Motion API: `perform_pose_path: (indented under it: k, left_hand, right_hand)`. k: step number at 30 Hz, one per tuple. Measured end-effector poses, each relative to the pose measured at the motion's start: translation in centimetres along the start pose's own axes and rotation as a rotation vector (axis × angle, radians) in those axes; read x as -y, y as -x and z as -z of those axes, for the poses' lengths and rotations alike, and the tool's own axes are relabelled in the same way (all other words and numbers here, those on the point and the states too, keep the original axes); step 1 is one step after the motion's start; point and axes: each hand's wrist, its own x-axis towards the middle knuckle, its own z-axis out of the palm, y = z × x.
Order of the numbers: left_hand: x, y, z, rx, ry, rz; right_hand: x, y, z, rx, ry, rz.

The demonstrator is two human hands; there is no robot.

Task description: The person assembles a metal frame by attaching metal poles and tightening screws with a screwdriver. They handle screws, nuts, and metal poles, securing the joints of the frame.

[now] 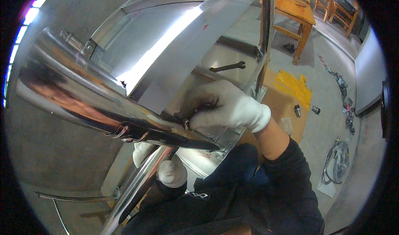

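Fitting step: right white-gloved hand [226, 106] pinching small metal clip [185, 123] on polished steel tube [95, 98], centre frame; left gloved hand [168, 170] clenching lower tube [137, 189]. Next likely needing steady hold.

Grey concrete floor [332, 94] strewn with scraps; wooden chairs [297, 15] stand at the back, flattened cardboard [286, 104] nearby.

steel tube [104, 106] blocks (frame crowds) hands
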Motion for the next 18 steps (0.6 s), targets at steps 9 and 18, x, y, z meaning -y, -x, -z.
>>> perform_pose_path:
  k: [9, 18]
  left_hand:
    - [-0.1, 0.5, 0.0, -0.054, 0.037, -0.044]
    - [-0.3, 0.7, -0.9, -0.092, 0.161, 0.04]
  right_hand:
    - [-1.0, -0.3, -0.7, 0.003, 0.021, 0.073]
    - [-0.9, -0.6, -0.5, 0.029, 0.123, 0.116]
